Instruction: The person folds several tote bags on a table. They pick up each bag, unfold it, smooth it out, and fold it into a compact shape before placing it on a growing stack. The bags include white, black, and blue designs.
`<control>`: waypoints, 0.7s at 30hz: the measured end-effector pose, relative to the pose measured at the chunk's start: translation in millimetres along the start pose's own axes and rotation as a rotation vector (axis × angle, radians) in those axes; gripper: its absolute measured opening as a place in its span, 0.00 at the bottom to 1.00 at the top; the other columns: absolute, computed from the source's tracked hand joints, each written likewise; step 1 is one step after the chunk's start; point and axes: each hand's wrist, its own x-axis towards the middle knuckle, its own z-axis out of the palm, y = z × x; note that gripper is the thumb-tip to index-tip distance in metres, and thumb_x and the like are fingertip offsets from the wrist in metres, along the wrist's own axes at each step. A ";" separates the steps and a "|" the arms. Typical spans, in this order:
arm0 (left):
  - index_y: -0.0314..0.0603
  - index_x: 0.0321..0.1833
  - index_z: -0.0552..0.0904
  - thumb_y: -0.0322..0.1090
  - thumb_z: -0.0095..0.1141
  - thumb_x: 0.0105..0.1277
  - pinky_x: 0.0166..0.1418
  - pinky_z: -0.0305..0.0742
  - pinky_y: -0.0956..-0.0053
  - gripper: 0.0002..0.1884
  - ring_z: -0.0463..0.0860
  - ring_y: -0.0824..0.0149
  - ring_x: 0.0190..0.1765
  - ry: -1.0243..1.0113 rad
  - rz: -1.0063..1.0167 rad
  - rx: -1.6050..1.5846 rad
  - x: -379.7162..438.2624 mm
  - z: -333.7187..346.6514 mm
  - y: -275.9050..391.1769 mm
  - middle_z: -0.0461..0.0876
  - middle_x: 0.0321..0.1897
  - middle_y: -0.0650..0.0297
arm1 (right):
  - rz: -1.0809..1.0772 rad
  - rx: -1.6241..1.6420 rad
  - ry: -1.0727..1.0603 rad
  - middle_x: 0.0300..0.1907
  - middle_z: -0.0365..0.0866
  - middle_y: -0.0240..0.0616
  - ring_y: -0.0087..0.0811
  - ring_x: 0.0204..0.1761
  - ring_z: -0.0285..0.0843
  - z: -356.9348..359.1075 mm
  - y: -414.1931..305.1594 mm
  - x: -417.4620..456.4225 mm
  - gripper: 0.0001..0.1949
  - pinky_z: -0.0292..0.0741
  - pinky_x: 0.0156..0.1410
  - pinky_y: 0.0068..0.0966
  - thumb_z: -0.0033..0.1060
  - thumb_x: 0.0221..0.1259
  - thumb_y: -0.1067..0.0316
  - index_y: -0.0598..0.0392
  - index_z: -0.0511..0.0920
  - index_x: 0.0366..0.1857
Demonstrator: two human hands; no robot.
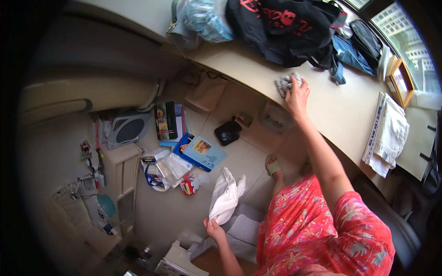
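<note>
My right hand point(297, 95) presses a crumpled grey-and-white cloth point(286, 84) onto the pale tabletop point(331, 107), close to its near edge. Just beyond the cloth lies a black fabric bag point(276, 38) with red print. Low over the floor, my left hand point(215, 229) grips one end of a white cloth point(226, 200), and the rest of it sticks out beyond my fingers.
Blue denim cloth point(352, 55), folded white cloths point(390, 131) and a wooden frame point(402, 82) lie or stand on the table's right part. Books point(203, 150), a black case point(165, 120), plastic packets point(172, 169) and a small black object point(227, 132) are on the tiled floor.
</note>
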 end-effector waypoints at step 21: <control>0.35 0.41 0.80 0.20 0.50 0.54 0.51 0.71 0.59 0.12 0.76 0.51 0.45 0.363 0.300 -0.061 66.4 -13.1 39.3 0.77 0.44 0.50 | -0.195 0.170 -0.002 0.52 0.69 0.48 0.44 0.54 0.71 -134.2 72.4 -14.3 0.28 0.71 0.58 0.33 0.51 0.44 0.87 0.48 0.73 0.53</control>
